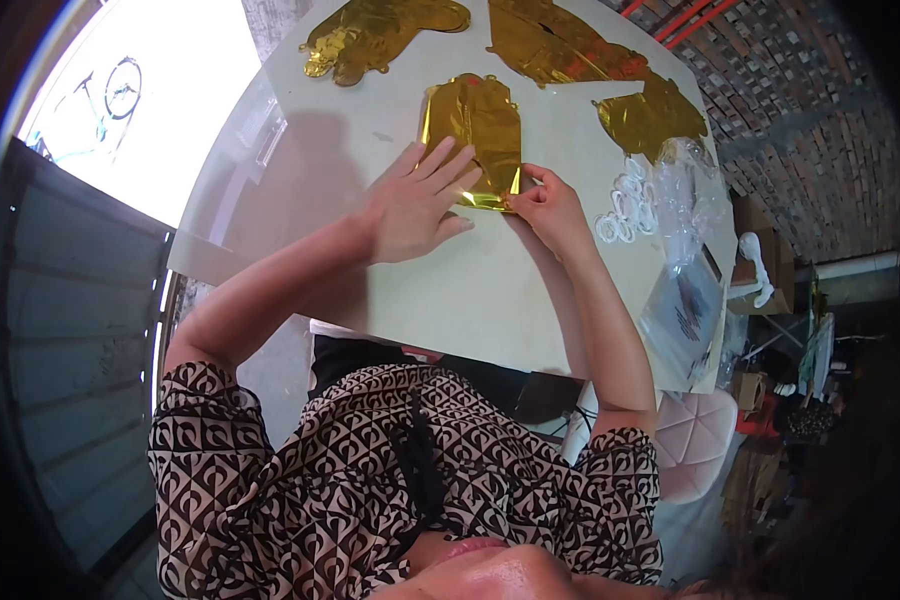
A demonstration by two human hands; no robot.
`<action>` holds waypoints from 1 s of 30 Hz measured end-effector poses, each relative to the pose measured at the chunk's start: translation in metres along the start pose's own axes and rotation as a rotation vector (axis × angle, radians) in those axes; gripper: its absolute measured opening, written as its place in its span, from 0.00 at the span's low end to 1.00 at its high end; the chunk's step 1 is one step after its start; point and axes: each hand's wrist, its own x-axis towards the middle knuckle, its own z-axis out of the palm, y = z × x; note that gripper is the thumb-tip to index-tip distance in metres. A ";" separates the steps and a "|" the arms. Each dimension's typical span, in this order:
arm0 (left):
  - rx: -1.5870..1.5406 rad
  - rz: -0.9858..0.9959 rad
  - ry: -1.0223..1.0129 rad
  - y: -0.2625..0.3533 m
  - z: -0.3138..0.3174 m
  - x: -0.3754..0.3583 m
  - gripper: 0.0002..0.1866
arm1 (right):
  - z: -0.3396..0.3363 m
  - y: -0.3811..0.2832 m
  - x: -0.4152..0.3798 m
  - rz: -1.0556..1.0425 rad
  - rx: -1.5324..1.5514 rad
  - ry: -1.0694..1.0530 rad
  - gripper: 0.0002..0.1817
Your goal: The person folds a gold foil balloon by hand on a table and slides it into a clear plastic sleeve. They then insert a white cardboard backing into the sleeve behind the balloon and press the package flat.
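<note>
A flat gold foil piece (485, 130) lies on the pale table (450, 290), its near edge folded and shiny. My left hand (420, 205) has its fingers spread, with the fingertips over the left side of the foil. At the foil's near right corner, my right hand (550, 210) pinches the edge between thumb and fingers.
More gold foil pieces (380, 35) lie at the table's far side, others (560, 50) at the far right. White rings (625, 205) and clear plastic bags (682, 305) sit along the right edge. A padded chair (695, 445) stands beyond the near right corner.
</note>
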 end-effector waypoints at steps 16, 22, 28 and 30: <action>-0.019 0.005 -0.016 0.001 0.004 -0.007 0.38 | -0.003 -0.015 0.006 0.110 -0.083 0.012 0.19; -0.030 -0.002 -0.043 0.001 0.001 -0.007 0.37 | 0.014 -0.020 -0.006 -0.570 -0.686 0.295 0.29; -0.008 -0.021 -0.074 0.001 0.000 -0.007 0.38 | 0.018 0.003 0.006 -0.575 -0.764 -0.041 0.33; -0.039 -0.038 -0.046 0.002 0.001 -0.008 0.41 | 0.019 0.007 0.006 -0.578 -0.774 -0.034 0.33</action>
